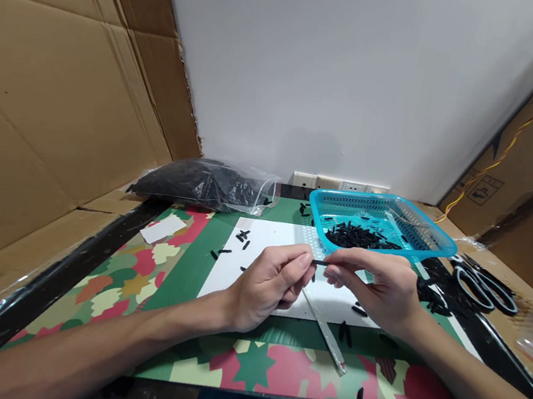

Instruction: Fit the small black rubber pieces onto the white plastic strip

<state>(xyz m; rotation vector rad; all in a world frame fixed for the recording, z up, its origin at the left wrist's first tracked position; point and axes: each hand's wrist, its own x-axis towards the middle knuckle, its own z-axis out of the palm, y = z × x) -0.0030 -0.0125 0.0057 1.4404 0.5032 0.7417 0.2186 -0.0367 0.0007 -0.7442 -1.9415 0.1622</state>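
My left hand (271, 281) is closed in front of the white sheet, its thumb and forefinger pinching one end of a small black stick-like piece (320, 262). At the piece's other end, the fingertips of my right hand (377, 281) are pinched together. A narrow flat light-grey strip (328, 344) slants across the sheet's near edge below my hands; its far end passes behind my left hand, and I cannot tell if they touch. Just beyond my right hand is a blue plastic basket (434, 243) containing a heap of similar black pieces (359, 236).
Loose black pieces (242, 235) are scattered on the white sheet (220, 280) and patterned mat (132, 283). A clear bag of black material (208, 183) lies at the back left. Scissors (482, 288) rest at right. Cardboard (56, 58) and a wall with sockets (330, 183) enclose the table.
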